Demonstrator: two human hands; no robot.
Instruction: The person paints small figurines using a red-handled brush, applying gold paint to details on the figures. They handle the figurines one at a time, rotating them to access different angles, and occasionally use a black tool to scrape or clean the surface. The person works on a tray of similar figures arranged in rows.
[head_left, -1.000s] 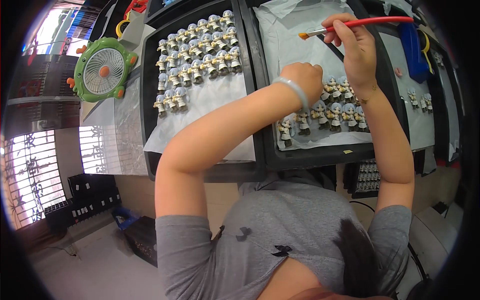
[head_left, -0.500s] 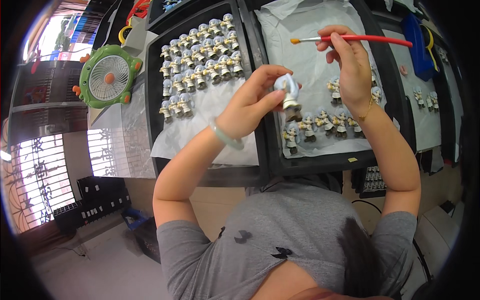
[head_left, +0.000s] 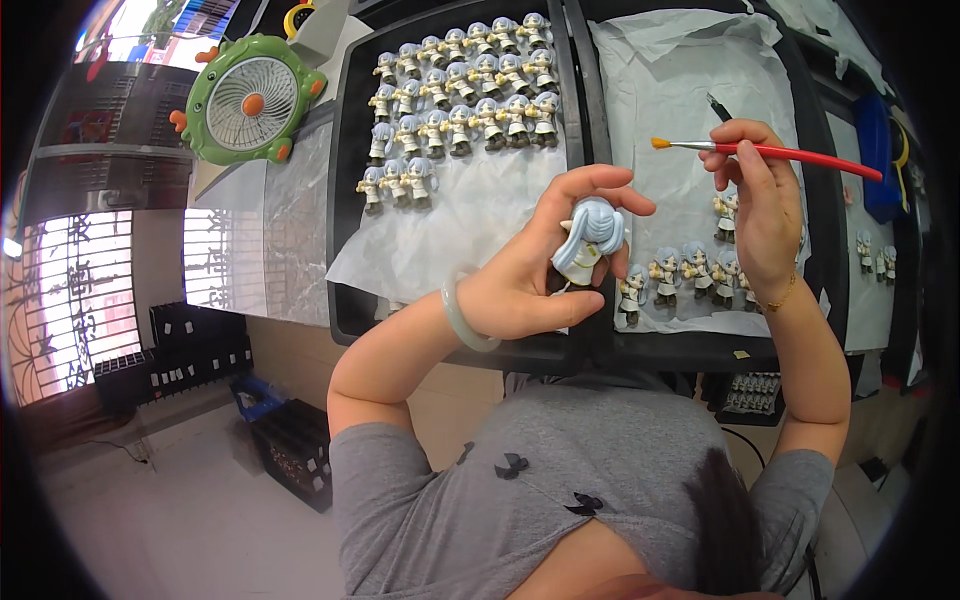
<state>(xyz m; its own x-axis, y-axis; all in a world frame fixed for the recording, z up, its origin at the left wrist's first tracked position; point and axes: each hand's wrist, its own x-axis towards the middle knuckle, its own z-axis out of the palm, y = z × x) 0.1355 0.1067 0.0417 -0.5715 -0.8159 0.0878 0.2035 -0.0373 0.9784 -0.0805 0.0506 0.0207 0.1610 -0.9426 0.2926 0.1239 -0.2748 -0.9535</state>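
Note:
My left hand (head_left: 520, 295) holds a small figurine (head_left: 594, 235) with long pale blue hair and white clothes, its back of the head turned up. The fingers curl behind it and the thumb lies below. In my right hand (head_left: 762, 220) is a paintbrush (head_left: 810, 157) with a red handle, pinched so its orange-brown bristles point left toward the figurine, apart from it. A dark slender tool (head_left: 718, 106) shows just above the right fingers; whether they hold it too I cannot tell. Beneath my right hand several similar figurines (head_left: 697, 268) stand on white paper.
A black tray (head_left: 349, 180) at left carries rows of like figurines (head_left: 458, 128) on white paper. Beside it is a second black tray (head_left: 690, 352). A green fan (head_left: 250, 102) stands at far left. Farther right are a blue holder (head_left: 876, 165) and a few more figurines (head_left: 866, 250).
The figurine has been turned in my left hand so its hair faces up, and the left fingers have spread around it. My view has shifted, and both hands appear lower and farther right.

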